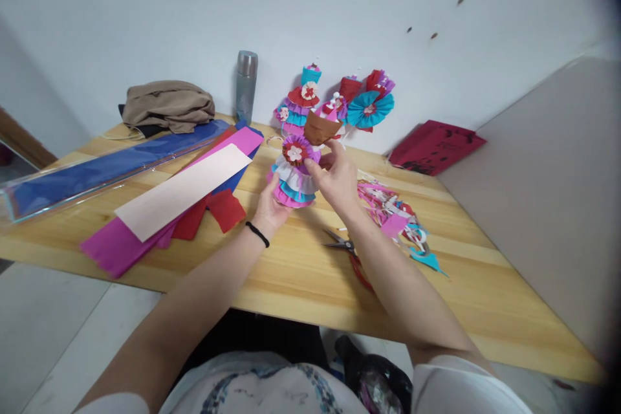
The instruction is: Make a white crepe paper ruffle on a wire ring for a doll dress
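Observation:
Between my two hands is a paper doll (295,174) with a brown top piece, a purple rosette with a white flower centre, and a ruffled skirt in white, blue and pink. My left hand (273,207) grips it low on the left, at the skirt. On its right side, my right hand (337,174) pinches near the rosette, thumb in front and fingers partly hidden behind. Similar crepe-paper figures (303,98) stand behind it against the wall, one with a large blue rosette (370,109). Scissors (350,249) with red handles lie under my right forearm.
Left are stacked paper sheets (184,194), a red paper piece (226,210) and a long blue roll in clear wrap (111,168). Behind them sit a brown cloth (167,105) and a grey flask (246,87). Right are paper scraps (395,217) and a dark red bag (436,147).

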`<action>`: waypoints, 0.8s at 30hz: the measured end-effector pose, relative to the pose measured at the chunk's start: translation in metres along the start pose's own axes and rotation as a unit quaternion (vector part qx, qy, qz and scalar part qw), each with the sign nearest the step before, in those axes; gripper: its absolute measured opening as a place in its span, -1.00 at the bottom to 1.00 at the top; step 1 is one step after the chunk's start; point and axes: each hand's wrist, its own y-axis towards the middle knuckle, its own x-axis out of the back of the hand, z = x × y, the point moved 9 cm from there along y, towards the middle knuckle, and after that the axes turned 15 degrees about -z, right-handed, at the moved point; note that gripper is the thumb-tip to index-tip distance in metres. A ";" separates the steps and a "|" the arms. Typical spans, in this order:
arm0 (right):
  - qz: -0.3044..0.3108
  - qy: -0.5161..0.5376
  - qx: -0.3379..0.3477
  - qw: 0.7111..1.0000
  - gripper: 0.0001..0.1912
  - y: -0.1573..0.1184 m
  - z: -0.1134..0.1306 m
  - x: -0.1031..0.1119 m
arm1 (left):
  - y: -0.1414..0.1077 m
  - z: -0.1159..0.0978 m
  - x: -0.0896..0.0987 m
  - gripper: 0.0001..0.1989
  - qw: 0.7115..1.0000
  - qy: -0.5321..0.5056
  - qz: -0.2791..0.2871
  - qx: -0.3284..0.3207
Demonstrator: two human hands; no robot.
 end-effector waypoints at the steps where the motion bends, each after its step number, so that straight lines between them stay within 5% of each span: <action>1: 0.004 0.005 0.003 1.000 -0.52 0.000 0.000 0.000 | 0.001 0.000 0.002 -0.71 1.000 -0.002 -0.003 -0.002; 9: 0.036 0.044 -0.004 0.998 -0.46 -0.004 -0.002 -0.002 | 0.006 -0.001 0.010 -0.73 0.998 -0.004 -0.053 -0.018; 14: 0.009 0.090 -0.004 0.996 -0.50 0.009 0.003 0.014 | -0.002 0.003 0.003 -0.68 0.998 0.008 -0.060 0.026; 19: -0.064 0.097 0.025 0.993 -0.60 0.049 0.030 0.041 | -0.006 0.002 -0.001 -0.69 0.997 0.008 -0.067 0.022; 24: -0.049 0.026 0.082 0.995 -0.77 0.081 0.069 0.032 | -0.006 0.004 0.003 -0.69 0.997 0.008 -0.076 0.020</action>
